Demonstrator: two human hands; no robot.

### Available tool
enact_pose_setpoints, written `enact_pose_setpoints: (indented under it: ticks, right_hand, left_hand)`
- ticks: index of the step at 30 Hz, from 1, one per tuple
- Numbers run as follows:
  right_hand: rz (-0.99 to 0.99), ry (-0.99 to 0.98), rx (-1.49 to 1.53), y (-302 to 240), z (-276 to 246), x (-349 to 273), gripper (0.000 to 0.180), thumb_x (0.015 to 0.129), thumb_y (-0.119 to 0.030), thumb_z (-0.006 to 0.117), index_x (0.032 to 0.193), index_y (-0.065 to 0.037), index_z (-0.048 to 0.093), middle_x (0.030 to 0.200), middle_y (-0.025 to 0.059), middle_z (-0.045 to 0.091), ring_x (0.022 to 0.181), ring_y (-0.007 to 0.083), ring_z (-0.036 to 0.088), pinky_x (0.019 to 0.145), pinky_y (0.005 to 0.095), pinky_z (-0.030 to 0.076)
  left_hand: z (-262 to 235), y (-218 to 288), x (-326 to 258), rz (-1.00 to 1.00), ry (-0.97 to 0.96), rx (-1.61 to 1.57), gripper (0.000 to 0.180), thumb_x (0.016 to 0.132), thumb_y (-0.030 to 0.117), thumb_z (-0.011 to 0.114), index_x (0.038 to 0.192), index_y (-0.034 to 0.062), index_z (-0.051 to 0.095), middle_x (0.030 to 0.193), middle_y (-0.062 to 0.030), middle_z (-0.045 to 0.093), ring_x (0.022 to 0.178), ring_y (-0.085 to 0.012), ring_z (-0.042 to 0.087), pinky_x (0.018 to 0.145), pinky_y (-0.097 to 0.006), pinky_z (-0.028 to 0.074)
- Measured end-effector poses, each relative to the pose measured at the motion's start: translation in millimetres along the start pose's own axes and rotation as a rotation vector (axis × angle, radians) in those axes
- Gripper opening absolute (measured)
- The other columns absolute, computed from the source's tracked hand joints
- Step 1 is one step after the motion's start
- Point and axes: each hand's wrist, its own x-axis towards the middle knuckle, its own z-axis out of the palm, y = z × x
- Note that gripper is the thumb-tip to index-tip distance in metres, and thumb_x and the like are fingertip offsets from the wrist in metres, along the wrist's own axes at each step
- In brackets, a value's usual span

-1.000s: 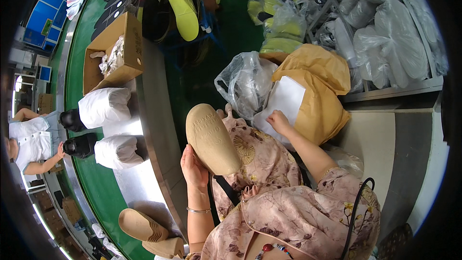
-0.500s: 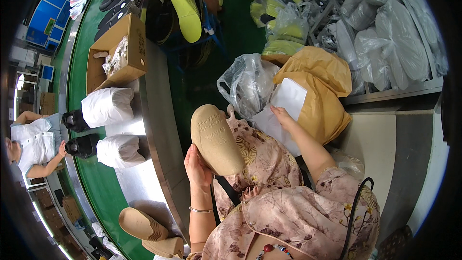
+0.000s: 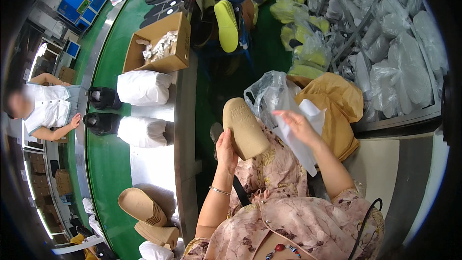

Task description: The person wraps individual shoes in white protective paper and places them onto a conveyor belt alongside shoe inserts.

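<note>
My left hand grips a tan shoe insole by its lower edge and holds it upright over my lap. My right hand is raised to the right of the insole with its fingers apart, touching a white sheet of paper that lies against a clear plastic bag and a yellow-brown bag. I cannot tell whether the right hand grips the sheet.
A green conveyor belt runs along my left, carrying a cardboard box, white bagged bundles and black shoes. A stack of tan insoles lies near me. Another person reaches across the belt. Shelves of bagged insoles stand right.
My right hand has lifted from the yellow-brown bag and moved left toward the insole, with the white sheet. My left hand has tilted the insole slightly upward.
</note>
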Motion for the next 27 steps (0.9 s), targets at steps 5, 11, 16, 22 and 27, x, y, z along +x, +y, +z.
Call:
enact_pose_setpoints:
  ticks: [5,11,16,22,27]
  right_hand:
    - [-0.258,-0.211,-0.329,-61.4,75.3,-40.4,0.032,0.091,-0.030,0.048,0.117,-0.015,0.058,0.122,0.0117,0.051,0.110,0.0245,0.049,0.094,0.0357,0.041]
    - [-0.502,-0.476,-0.678,-58.0,142.4,-68.7,0.030,0.085,-0.028,0.056,0.113,-0.018,0.061,0.115,0.0148,0.052,0.094,0.0294,0.052,0.086,0.0366,0.044]
    - [-0.596,-0.482,-0.641,-49.4,156.2,-92.4,0.028,0.086,-0.029,0.055,0.109,-0.014,0.061,0.110,0.0161,0.055,0.088,0.0278,0.056,0.078,0.0351,0.049]
    - [0.078,0.032,-0.291,-56.2,97.9,-48.2,0.040,0.087,-0.029,0.054,0.120,-0.006,0.049,0.113,0.0204,0.053,0.106,0.0331,0.052,0.090,0.0404,0.042]
    - [-0.117,-0.215,-0.771,5.2,96.7,-41.4,0.066,0.084,-0.037,0.055,0.137,-0.009,0.025,0.127,0.0269,0.038,0.112,0.0418,0.045,0.095,0.0425,0.036]
  left_hand:
    - [-18.5,-20.3,1.6,0.049,-0.005,-0.102,0.017,0.088,0.024,0.057,0.089,0.0066,0.058,0.091,-0.0026,0.061,0.088,-0.0114,0.056,0.080,-0.029,0.046]
    - [-42.8,-18.8,-24.8,-0.094,-0.279,-0.156,0.025,0.091,0.026,0.051,0.099,0.0035,0.058,0.094,-0.0067,0.062,0.087,-0.0158,0.059,0.078,-0.032,0.049]
    - [-31.6,-3.0,-57.1,-0.156,-0.323,-0.319,0.027,0.091,0.026,0.049,0.102,0.0030,0.057,0.095,-0.0077,0.062,0.086,-0.0174,0.060,0.078,-0.033,0.049]
    - [-44.9,-19.2,-54.1,-0.103,-0.266,-0.351,0.032,0.093,0.027,0.044,0.111,0.0033,0.056,0.098,-0.0088,0.063,0.083,-0.0219,0.062,0.076,-0.034,0.051]
    - [-63.5,-49.7,-39.1,0.014,-0.187,-0.145,0.035,0.095,0.033,0.042,0.110,0.0041,0.055,0.098,-0.0062,0.062,0.083,-0.0169,0.061,0.074,-0.031,0.049]
